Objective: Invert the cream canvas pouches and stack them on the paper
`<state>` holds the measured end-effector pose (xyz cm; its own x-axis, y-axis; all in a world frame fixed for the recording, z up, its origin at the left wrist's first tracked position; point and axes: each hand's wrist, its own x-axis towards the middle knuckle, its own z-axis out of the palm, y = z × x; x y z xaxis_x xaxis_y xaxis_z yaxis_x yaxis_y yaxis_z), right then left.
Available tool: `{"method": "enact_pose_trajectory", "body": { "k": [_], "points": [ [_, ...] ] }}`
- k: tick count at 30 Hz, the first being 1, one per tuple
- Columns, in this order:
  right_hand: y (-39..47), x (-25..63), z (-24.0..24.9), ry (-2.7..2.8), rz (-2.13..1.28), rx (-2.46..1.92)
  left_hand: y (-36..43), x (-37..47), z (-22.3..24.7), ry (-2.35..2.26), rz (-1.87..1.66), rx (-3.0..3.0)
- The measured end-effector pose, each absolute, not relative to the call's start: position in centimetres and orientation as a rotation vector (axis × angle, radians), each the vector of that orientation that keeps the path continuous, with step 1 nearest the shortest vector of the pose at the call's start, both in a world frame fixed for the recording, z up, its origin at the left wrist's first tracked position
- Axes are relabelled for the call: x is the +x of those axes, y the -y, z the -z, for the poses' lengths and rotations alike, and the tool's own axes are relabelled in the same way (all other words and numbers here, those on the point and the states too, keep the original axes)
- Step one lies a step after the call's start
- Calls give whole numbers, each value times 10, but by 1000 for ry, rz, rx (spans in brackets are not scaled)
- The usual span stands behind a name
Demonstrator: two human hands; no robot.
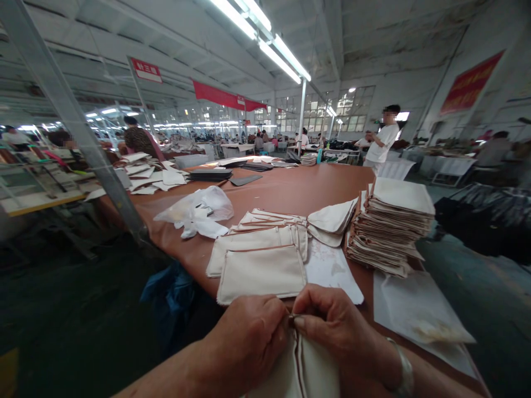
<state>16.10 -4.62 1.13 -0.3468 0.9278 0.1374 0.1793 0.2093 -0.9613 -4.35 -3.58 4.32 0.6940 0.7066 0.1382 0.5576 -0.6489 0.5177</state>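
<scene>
The left hand [251,331] was closed, its fingers curled in a narrow grip on the upper end of a cream fabric pouch [319,367]; the right hand [332,323] pinched the same end between thumb and forefinger, the two sets of fingertips nearly meeting; a small dark piece showed at the pinch, too small to identify; a pale bracelet [401,367] circled the right wrist.

The held pouch hung below the hands at the near edge of a brown-covered table [327,185], its dark brown seam running lengthwise, its lower end cut off by the view; just beyond the hands lay overlapping cream pouches [263,271] with brown-trimmed edges; to their right stood a tall stack of cream pieces [394,232], a white sheet [334,271] lying between; a translucent plastic sheet [415,304] lay nearer, at the table's right edge; a crumpled plastic bag [203,210] sat left of the pouches; dark flat panels [211,174] lay farther back; a person in a white shirt [385,143] stood beyond the table's far right.
</scene>
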Motion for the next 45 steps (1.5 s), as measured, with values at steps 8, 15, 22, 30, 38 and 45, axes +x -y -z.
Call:
{"method": "enact_pose_trajectory", "body": {
  "k": [8,15,22,30,38,45],
  "points": [
    [49,158,-11,1557,-1318,-998,29,-46,-40,-884,-447,1700],
    [48,155,-6,1485,-1302,-1078,32,-38,-31,-967,-426,1505],
    [52,163,-1,1618,-1234,-843,38,-34,-33,-916,-442,1391],
    [59,179,-6,2114,-898,-726,47,-29,-31,-958,-528,1012],
    [70,183,-12,2239,-689,-893,47,-30,-25,-848,-578,993],
    [75,187,-19,1776,-1058,-979,40,-40,-31,-786,-629,1455]
  ]
}}
